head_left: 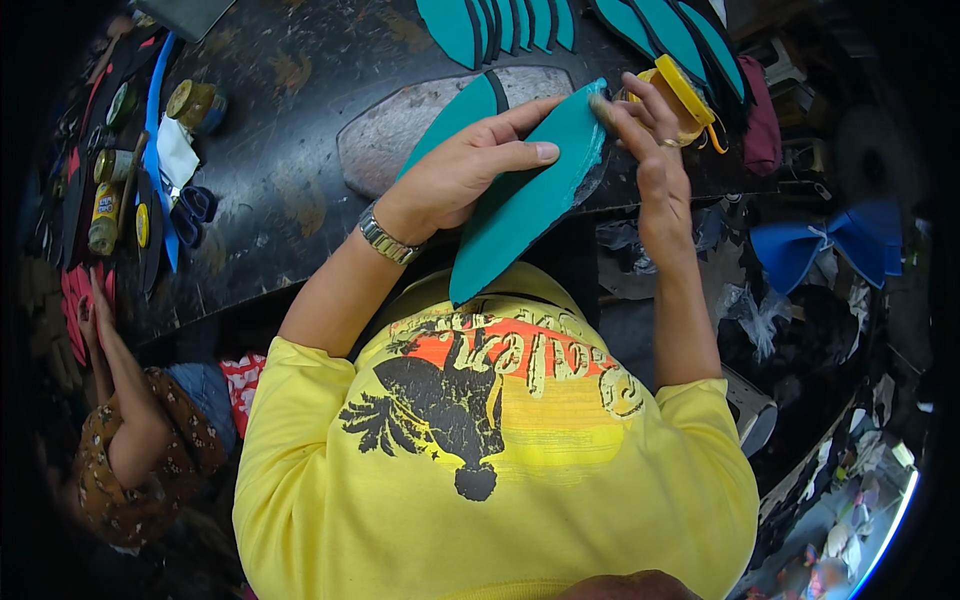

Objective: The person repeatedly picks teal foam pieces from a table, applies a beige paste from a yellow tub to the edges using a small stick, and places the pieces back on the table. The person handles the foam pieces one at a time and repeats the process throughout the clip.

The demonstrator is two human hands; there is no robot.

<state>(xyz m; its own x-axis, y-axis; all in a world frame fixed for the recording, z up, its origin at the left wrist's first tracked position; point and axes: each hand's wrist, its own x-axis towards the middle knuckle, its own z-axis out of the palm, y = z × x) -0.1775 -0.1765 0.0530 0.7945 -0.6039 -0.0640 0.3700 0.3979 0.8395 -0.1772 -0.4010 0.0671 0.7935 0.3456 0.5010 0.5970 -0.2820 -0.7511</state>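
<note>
My left hand [470, 170] holds a teal sole-shaped foam piece [520, 210] flat against its palm, thumb along the upper edge. My right hand [640, 125] pinches a small brush at the piece's far tip, where a pale wet film shows along the edge. Just behind the right hand sits a yellow glue tin [685, 95]. A second teal piece [462, 110] lies under the left hand on a grey stone slab [400, 125]. I wear a metal watch on the left wrist and a ring on the right hand.
Rows of teal soles [500, 25] lie at the dark worktable's [270, 190] far edge. Jars, tins and blue straps [150, 170] crowd the left end. Another person [140, 440] in a patterned top sits low at left. A blue bow [830, 245] lies at right.
</note>
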